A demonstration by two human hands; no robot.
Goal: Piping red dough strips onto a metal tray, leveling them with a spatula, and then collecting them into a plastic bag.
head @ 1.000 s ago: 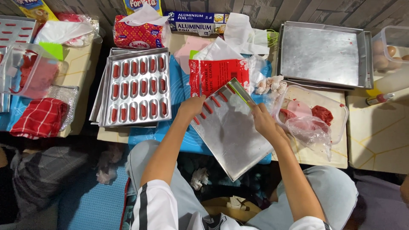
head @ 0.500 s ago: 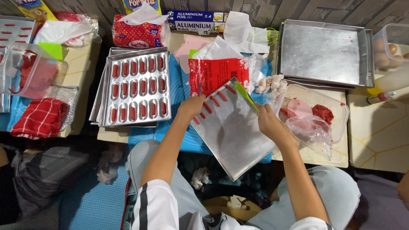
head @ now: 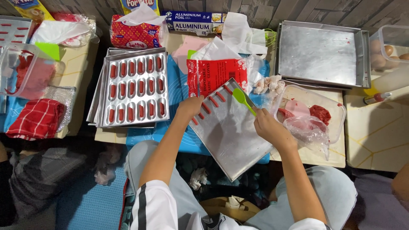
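Observation:
A silver metal tray [head: 230,136] lies tilted over my lap, with a row of small red strips [head: 211,106] along its far edge. My left hand [head: 190,106] rests on the tray's far left corner, by the strips. My right hand [head: 269,127] grips a green spatula [head: 243,99], whose blade points over the tray's upper right edge. Right of that hand stands a clear plastic container [head: 336,111] holding red and pink paste and a crumpled plastic bag [head: 306,130].
A mould tray [head: 135,87] filled with red strips sits to the left on a blue mat [head: 178,91]. A red glove packet [head: 215,74], foil box [head: 194,22], empty metal trays [head: 319,53], red cloth [head: 36,119] and egg container [head: 390,47] surround it.
My right hand has drawn slightly back toward me with the green spatula. The left hand stays on the tray's corner.

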